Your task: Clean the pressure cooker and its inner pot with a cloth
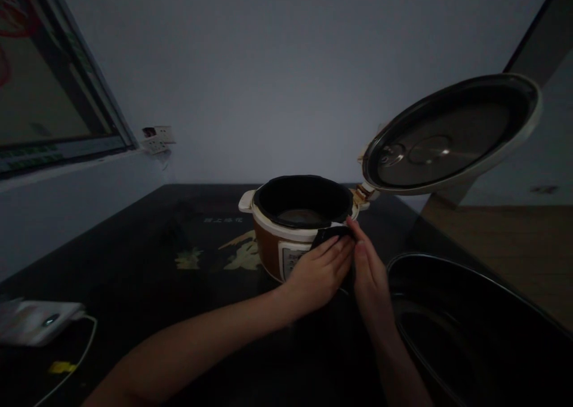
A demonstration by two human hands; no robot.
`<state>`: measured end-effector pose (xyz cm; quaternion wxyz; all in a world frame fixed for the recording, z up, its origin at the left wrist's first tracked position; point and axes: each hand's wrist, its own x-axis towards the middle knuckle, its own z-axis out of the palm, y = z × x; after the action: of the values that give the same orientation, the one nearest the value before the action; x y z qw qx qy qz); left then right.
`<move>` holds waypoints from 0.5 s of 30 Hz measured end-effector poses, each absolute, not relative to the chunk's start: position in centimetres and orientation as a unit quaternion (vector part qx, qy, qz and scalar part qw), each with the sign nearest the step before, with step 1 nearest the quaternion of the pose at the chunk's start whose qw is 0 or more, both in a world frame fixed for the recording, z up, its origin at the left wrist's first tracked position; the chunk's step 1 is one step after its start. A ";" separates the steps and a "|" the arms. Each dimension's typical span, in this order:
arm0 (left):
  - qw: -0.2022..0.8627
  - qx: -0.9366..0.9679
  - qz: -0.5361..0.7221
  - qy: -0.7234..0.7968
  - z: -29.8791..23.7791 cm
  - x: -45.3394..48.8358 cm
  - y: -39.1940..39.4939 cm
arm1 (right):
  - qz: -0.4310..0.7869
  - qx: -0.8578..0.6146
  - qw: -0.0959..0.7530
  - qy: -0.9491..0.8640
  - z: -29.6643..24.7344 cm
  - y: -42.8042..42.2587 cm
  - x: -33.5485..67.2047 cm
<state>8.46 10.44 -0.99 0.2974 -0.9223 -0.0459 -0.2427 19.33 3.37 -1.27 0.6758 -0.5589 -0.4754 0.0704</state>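
Note:
A brown and white rice cooker (273,246) stands on a dark table (147,276) with its lid (447,135) swung open to the right. Its dark inner pot (304,201) sits inside. My left hand (317,273) and my right hand (369,270) meet at the cooker's front right rim. Together their fingers pinch a small dark cloth-like piece (331,234) against the rim; what it is I cannot make out in the dim light.
A large dark round pot or bowl (470,323) lies at the near right. A white device with a white cable (36,320) rests at the near left edge. A window (45,96) and wall sockets (156,138) are on the left.

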 end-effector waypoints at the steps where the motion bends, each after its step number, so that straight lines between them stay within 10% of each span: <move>1: 0.302 -0.922 -0.236 -0.048 -1.0 9.1 10.2 | 0.068 -0.562 0.678 -0.468 -1.2 3.1 19.3; 15: 0.409 -0.898 -0.160 0.021 -10.5 7.3 10.9 | 0.063 -0.563 0.654 -0.501 -3.9 -0.6 18.3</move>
<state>7.31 10.94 -10.46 0.4085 -0.8983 0.0212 -0.1603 18.34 -0.64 -3.92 0.6542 -0.5630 -0.5012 0.0626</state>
